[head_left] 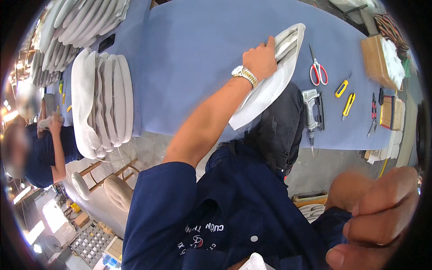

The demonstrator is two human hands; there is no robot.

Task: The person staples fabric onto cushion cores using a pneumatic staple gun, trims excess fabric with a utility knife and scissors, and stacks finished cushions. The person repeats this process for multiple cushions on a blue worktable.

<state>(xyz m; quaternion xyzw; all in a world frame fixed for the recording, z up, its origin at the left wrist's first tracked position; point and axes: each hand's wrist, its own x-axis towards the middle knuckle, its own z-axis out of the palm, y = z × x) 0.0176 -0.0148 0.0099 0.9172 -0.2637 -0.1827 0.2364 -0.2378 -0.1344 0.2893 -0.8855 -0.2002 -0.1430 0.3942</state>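
Head view: a long, light-grey fabric piece with a pale border (270, 92) slants across the blue-covered table (193, 54) toward a dark trouser leg (281, 121), presumably steadied by the left hand (261, 60). Its fingers bend over the upper side; the thumb is hidden, so firmness of grip is unclear. The piece lies beneath and right of that hand, extending beyond the fingertips. Red-and-white-handled scissors (315, 64) and a silver-grey pneumatic stapler (310, 101) sit to the right, likely for easy reach. The right hand (382, 216) is curled near the camera, contents undeterminable.

Left arm (202, 117) stretched forward, left hand (261, 61) back upward; right hand (382, 213) raised, fingers (375, 227) curled inward (fist-like).
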